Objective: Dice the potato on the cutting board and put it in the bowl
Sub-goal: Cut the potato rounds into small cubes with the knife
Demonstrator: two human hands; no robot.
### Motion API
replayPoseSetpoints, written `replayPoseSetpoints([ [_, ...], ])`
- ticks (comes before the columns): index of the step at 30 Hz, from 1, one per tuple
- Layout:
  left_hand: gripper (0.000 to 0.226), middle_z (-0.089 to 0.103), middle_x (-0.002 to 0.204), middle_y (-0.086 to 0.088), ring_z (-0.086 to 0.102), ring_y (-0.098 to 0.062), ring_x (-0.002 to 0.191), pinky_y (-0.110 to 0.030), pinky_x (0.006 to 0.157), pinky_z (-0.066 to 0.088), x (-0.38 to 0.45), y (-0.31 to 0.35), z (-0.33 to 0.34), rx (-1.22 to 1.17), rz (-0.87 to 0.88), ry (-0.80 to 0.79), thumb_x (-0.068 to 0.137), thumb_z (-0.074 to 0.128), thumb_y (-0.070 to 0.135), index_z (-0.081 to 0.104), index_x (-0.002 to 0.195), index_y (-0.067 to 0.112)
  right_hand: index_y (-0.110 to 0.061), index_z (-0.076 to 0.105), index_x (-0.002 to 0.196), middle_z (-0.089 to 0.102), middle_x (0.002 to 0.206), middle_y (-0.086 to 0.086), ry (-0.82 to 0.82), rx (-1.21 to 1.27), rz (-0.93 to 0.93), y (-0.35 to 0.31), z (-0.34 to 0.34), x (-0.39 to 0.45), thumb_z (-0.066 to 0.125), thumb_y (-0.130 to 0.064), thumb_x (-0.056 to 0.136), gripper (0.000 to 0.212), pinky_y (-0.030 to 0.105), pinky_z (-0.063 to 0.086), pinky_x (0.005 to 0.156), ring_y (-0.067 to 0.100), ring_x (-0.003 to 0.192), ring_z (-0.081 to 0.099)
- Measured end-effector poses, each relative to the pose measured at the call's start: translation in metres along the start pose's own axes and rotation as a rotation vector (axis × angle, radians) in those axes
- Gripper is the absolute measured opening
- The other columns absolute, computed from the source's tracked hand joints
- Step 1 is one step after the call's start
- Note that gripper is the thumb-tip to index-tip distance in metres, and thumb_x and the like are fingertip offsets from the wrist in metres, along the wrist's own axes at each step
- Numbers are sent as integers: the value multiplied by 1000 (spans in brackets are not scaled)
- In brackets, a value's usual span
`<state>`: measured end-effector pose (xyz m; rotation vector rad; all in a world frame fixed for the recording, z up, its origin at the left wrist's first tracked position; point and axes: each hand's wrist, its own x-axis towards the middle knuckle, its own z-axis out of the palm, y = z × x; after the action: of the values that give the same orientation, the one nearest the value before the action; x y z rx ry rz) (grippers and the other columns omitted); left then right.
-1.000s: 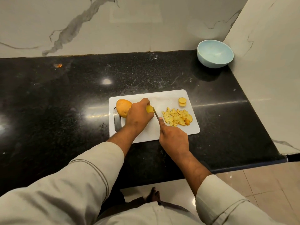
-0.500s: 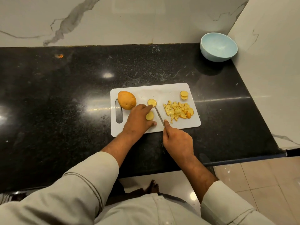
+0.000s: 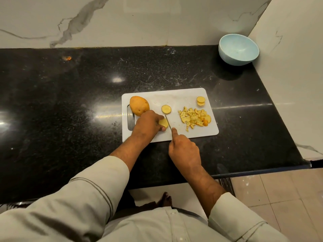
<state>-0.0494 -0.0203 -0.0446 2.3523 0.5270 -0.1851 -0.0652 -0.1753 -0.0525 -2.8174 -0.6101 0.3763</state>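
— Where's everything?

— Mid-frame on the board [image 3: 192, 133]: my left hand [image 3: 148, 125] pinches a slice [image 3: 163, 122]; my right hand [image 3: 184, 151] grips the knife [image 3: 168, 121] beside it.

— Risk?

— Thin slice, fingertips [image 3: 161, 117] near the blade: it could slip. The bowl [image 3: 238, 49] sits upper right.

Left hand [image 3: 148, 124] holds potato slice [image 3: 163, 122] on cutting board [image 3: 181, 98]; right hand [image 3: 184, 151] grips knife [image 3: 168, 121], blade at slice. Diced pile [image 3: 194, 118] right, bowl [image 3: 238, 49] at far corner of bench [image 3: 70, 102].
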Motion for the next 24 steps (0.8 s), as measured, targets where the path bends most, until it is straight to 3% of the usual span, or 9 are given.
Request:
replayPoseSetpoints([
  [5, 49, 66, 115, -11, 62, -27, 104, -30, 88, 47, 5, 5, 0, 117, 25, -30, 78, 77, 20, 64, 125, 14, -21, 18, 152, 57, 101, 5, -6, -37, -7, -4, 4, -3, 36, -29, 101, 55, 36, 51, 63, 22, 80, 62],
  [10, 40, 64, 109, -11, 61, -28, 99, -26, 71, 39, 6, 7, -1, 259, 77, -50, 83, 71, 25, 65, 122, 20, -16, 19, 152, 58, 104, 6, 25, -74, -13, -11, 10, -2, 38, -24, 99, 57, 32, 36, 56, 24, 80, 62],
  [19, 34, 62, 111, -13, 61, -28, 99, -31, 81, 48, 10, 12, -5, 324, 100, -101, 88, 66, 21, 67, 120, 11, -11, 14, 153, 59, 105, 10, -25, -65, -6, -17, 10, 19, 37, -14, 94, 63, 35, 34, 63, 30, 90, 61],
  [24, 38, 62, 113, -11, 60, -28, 102, -27, 81, 44, 7, 14, -6, 251, 74, -63, 83, 73, 19, 66, 120, 9, -12, 12, 153, 59, 102, 9, -45, -69, -9, -14, 12, 3, 38, -16, 95, 64, 34, 35, 60, 27, 84, 61],
])
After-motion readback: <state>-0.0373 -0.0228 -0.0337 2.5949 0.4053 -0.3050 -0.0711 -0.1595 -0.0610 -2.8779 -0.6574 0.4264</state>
